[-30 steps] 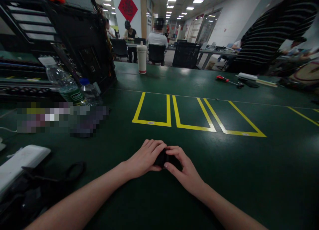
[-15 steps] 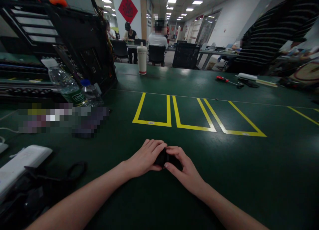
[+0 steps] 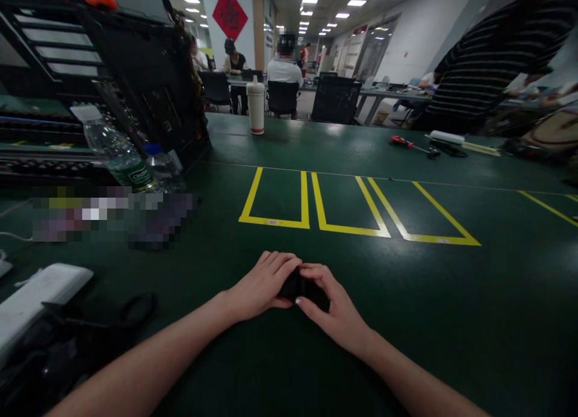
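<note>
A small black object (image 3: 290, 286) is between my two hands, low over the green table (image 3: 361, 357); its kind cannot be made out. My left hand (image 3: 264, 284) wraps round its left side and top, with the thumb underneath. My right hand (image 3: 332, 299) curves in from the right, and its fingertips and thumb tip touch the object's right end. A dark gap shows between the right palm and the object. Much of the object is hidden by the left fingers.
Yellow tape outlines (image 3: 350, 229) lie ahead of my hands. To the left are plastic bottles (image 3: 115, 152), a white power strip (image 3: 54, 293) and black straps (image 3: 85, 338). Farther back stand a white cup (image 3: 256, 106) and a red screwdriver (image 3: 401, 141). A person in a striped top (image 3: 487, 61) is at the right.
My hands hold nearly the same pose round the black object. The right thumb has shifted very slightly left, and the whole view has moved a little.
</note>
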`<action>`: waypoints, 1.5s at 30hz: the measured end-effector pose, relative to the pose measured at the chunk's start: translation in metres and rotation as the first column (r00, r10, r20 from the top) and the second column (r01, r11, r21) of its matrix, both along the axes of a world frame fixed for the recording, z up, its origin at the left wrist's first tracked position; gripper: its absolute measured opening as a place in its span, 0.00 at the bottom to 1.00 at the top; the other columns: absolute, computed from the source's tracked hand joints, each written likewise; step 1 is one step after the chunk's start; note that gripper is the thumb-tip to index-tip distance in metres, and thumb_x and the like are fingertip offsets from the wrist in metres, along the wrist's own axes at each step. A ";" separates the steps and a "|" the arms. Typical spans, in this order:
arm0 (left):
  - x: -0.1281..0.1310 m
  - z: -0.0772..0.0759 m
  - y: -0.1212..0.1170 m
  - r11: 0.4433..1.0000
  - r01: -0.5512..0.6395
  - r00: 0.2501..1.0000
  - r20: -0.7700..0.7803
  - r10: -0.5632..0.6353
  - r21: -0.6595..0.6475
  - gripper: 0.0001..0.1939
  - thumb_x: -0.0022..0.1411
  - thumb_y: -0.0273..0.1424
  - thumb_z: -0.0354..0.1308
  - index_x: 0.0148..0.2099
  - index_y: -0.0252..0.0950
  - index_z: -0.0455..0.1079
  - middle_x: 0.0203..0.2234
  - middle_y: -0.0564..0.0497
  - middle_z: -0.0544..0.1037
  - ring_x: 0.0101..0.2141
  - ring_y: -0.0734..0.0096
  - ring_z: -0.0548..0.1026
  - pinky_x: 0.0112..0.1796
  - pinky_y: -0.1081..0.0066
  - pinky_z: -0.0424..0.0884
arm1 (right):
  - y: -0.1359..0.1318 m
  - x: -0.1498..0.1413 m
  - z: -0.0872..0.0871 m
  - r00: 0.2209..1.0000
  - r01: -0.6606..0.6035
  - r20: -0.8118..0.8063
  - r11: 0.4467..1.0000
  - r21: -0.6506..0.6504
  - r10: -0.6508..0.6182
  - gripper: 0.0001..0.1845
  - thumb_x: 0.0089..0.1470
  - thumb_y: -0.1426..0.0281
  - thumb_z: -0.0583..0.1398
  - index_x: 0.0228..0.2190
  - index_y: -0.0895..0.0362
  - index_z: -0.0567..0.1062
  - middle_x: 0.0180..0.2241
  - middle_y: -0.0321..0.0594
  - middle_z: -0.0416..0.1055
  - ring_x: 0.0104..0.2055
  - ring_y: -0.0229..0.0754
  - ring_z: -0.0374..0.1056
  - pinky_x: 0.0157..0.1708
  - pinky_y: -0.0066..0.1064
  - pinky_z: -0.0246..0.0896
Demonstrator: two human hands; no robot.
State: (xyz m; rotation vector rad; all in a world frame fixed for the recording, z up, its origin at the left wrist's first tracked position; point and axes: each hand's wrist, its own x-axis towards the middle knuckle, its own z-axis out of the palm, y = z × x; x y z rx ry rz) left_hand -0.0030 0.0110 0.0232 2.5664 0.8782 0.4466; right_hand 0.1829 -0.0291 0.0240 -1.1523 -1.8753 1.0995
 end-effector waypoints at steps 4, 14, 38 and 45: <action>0.000 0.000 0.000 1.000 -0.002 1.000 0.002 0.002 -0.003 0.35 0.48 0.29 0.62 0.55 0.37 0.48 0.50 0.44 0.61 0.48 0.59 0.61 0.46 0.60 0.57 | 0.000 0.000 -0.003 1.000 0.020 -0.024 1.000 0.001 -0.020 0.14 0.50 0.72 0.56 0.40 0.52 0.63 0.44 0.39 0.60 0.47 0.41 0.61 0.47 0.38 0.59; 0.000 0.003 -0.001 1.000 -0.006 1.000 0.005 0.006 -0.008 0.34 0.49 0.29 0.61 0.55 0.37 0.48 0.50 0.44 0.61 0.48 0.59 0.61 0.46 0.60 0.58 | 0.000 -0.001 0.002 1.000 0.011 0.002 1.000 -0.027 -0.011 0.18 0.50 0.71 0.56 0.44 0.53 0.62 0.43 0.40 0.62 0.44 0.43 0.62 0.44 0.39 0.61; 0.001 0.002 -0.001 1.000 -0.013 1.000 0.000 0.013 0.011 0.35 0.48 0.29 0.62 0.55 0.37 0.48 0.50 0.44 0.61 0.49 0.59 0.61 0.47 0.59 0.57 | 0.001 0.001 -0.002 0.999 0.019 -0.032 0.999 0.048 -0.017 0.12 0.50 0.73 0.56 0.39 0.52 0.64 0.44 0.40 0.61 0.46 0.42 0.60 0.46 0.38 0.59; 0.001 0.002 -0.001 1.000 -0.015 1.000 0.015 0.015 -0.002 0.35 0.48 0.30 0.62 0.55 0.38 0.48 0.50 0.45 0.62 0.48 0.59 0.62 0.46 0.60 0.58 | 0.001 -0.002 0.003 1.000 0.024 -0.014 0.998 -0.053 -0.025 0.18 0.51 0.71 0.55 0.45 0.52 0.60 0.43 0.40 0.62 0.46 0.42 0.61 0.47 0.38 0.59</action>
